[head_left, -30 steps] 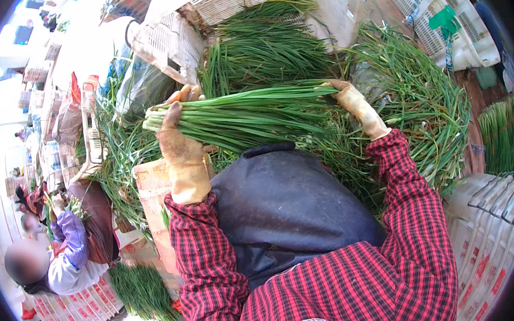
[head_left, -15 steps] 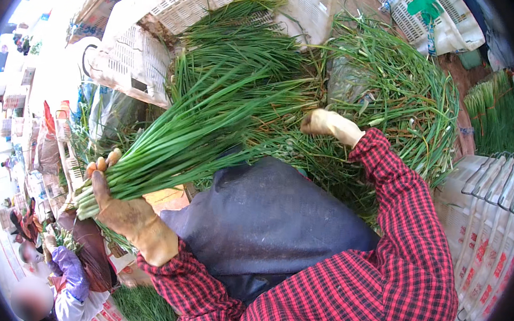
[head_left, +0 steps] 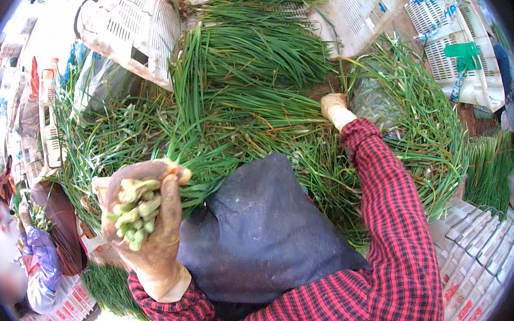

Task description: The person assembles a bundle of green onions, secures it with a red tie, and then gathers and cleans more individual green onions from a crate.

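My left hand (head_left: 154, 229), in a soiled tan glove with bare fingertips, is closed around a bunch of garlic chives (head_left: 137, 212). Its pale, thick stem ends face up toward me and the green leaves trail away to the right behind the hand. My right hand (head_left: 334, 107), in a cream glove, reaches forward to the stem ends of the garlic chives (head_left: 283, 104) lying across the pile. Its fingers are curled in at those stems, partly hidden. A larger heap of garlic chives (head_left: 254, 46) lies beyond, spilling from a white crate.
A dark apron (head_left: 268, 232) covers my lap. Loose leaf scraps (head_left: 423, 129) surround me, with clear plastic bags among them. White slatted crates (head_left: 144, 36) stand ahead; others (head_left: 483, 269) are stacked at right. Bundled chives (head_left: 490, 172) stand at right. Another person (head_left: 41, 256) sits at left.
My left hand has turned the bunch so its stem ends face me, and come nearer. My right hand has moved forward onto the stems in the pile. The view has shifted.
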Tool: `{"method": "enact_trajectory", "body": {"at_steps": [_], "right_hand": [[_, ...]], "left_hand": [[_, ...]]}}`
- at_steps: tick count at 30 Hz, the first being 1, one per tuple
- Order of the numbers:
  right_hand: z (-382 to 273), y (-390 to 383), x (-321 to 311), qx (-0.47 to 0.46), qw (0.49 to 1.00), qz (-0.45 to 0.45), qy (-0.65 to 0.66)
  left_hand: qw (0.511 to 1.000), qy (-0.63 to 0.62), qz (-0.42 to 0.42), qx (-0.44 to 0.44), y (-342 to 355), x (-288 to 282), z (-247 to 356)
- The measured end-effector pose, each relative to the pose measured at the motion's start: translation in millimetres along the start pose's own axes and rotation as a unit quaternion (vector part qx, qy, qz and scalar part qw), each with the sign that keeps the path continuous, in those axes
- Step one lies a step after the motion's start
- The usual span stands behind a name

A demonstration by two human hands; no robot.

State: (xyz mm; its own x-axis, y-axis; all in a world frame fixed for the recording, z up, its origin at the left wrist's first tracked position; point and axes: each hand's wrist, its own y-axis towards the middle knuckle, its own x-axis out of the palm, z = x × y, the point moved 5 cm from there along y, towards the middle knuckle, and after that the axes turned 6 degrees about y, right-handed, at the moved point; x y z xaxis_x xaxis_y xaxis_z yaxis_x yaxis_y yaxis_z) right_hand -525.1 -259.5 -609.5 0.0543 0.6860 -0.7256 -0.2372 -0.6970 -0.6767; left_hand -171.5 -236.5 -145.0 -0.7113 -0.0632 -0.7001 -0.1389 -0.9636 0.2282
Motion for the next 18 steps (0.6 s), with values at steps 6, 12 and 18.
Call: {"method": "enact_trajectory", "body": {"at_steps": [6,12,18], "right_hand": [[5.7,-77.9,-77.1,-0.181,0.958,0.049,0.216],[12.6,-171.5,-146.5,-0.124,0.952,0.158,0.230],[24.8,-229.0,-197.3,-0.133,0.951,0.176,0.218]], "left_hand": [[0.989,-0.106,-0.079,-0.062,-8.7,21.0,-4.3],[0.984,-0.099,-0.145,-0.008,-15.9,45.4,-10.6],[0.983,-0.052,-0.138,0.108,-14.4,50.1,-0.4]]}}
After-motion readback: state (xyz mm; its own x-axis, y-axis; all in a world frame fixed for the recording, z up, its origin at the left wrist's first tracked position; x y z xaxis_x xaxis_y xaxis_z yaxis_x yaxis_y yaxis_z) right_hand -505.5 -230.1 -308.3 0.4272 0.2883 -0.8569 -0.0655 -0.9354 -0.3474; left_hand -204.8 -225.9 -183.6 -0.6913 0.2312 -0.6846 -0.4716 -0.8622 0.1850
